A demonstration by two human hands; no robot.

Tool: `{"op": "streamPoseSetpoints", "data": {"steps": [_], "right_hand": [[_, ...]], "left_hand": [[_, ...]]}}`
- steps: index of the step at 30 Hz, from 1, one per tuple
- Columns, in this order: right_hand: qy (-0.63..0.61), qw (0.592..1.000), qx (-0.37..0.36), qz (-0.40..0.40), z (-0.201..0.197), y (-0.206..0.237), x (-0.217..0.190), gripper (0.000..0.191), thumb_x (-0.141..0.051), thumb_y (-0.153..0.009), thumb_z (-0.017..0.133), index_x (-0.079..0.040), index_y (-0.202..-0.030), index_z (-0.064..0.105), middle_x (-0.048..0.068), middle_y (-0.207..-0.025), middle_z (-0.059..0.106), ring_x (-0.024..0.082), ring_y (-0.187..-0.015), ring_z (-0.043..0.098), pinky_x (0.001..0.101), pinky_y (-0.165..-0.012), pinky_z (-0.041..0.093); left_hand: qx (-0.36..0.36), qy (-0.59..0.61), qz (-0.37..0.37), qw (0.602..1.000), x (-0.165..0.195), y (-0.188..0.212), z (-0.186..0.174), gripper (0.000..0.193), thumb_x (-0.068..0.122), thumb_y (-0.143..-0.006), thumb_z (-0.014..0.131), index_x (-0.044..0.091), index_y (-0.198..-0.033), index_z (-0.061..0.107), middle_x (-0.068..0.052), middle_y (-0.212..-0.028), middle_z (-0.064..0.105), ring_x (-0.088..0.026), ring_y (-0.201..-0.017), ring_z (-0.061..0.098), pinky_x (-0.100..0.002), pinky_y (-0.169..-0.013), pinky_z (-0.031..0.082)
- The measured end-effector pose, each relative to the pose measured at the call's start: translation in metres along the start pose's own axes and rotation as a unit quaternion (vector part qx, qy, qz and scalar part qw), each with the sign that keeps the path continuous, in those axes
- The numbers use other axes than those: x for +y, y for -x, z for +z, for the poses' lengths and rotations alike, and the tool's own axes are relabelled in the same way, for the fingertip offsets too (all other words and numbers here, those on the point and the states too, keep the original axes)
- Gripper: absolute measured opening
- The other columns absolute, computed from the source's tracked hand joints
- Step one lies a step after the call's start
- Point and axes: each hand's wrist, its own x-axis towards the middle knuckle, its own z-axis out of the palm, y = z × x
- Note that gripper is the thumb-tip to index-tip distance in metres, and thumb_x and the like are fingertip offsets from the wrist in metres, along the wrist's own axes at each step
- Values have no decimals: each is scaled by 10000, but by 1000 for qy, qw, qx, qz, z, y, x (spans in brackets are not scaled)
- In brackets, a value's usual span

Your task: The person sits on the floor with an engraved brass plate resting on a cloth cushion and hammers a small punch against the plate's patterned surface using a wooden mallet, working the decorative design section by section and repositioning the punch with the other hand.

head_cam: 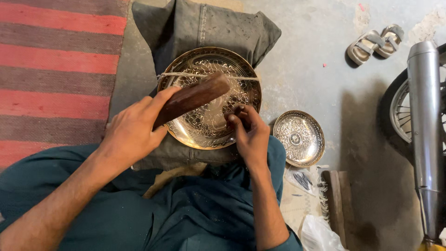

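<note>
while the engraved brass plate (209, 100) rests on a grey cushion (204, 28) for support, the left hand (132, 132) clasps a wooden block (193, 98) above it; the right hand (251, 135) pinches a small tool, barely visible, against the plate.

grey concrete floor (320, 46) bears a striped rug (51, 69), sandals (375, 42), a small engraved plate (298, 138).

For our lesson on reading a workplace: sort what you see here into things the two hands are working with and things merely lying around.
In use:
left hand gripping wooden block
right hand pinching a small tool, mostly hidden
large engraved brass plate
grey cushion under the plate

Lying about:
small engraved plate
sandals
striped rug
motorbike exhaust
plastic bags
</note>
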Motion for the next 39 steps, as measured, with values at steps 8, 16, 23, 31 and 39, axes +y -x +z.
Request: {"op": "streamPoseSetpoints", "data": {"steps": [8,16,23,31,39], "right_hand": [[49,998,14,-26,2,4,1,230,18,-979,671,26,-1208,651,98,-1025,801,122,-994,753,255,-857,586],[71,996,37,-31,6,9,-5,204,-10,-974,693,-3,-1178,691,84,-1020,807,115,-959,753,254,-827,584],[83,991,105,-17,14,12,-1,202,-59,-958,752,-3,-1148,711,82,-991,809,98,-915,740,250,-819,584],[55,992,117,-12,11,12,4,226,-40,-961,720,10,-1179,684,93,-969,789,108,-883,721,254,-775,577],[-53,996,56,40,-1,11,0,261,3,-1000,634,-23,-1260,636,84,-995,771,130,-945,744,260,-854,623]], "left_hand": [[-55,-68,32,996,4,-18,-8,845,72,-795,693,254,-1548,354,-141,-986,645,-355,-932,682,-509,-798,551],[87,-348,237,903,1,-35,-4,693,117,-928,697,265,-1560,454,-129,-1025,668,-236,-875,674,-395,-721,499],[126,-391,260,874,1,-42,-1,651,171,-897,672,255,-1527,527,-78,-922,647,-205,-833,647,-367,-722,448],[61,-370,213,902,3,-43,-1,659,162,-899,698,228,-1522,494,-103,-931,649,-259,-845,663,-437,-734,504],[-66,-62,44,995,4,-17,-12,824,155,-817,716,263,-1569,397,-137,-953,665,-334,-860,693,-496,-766,569]]}}
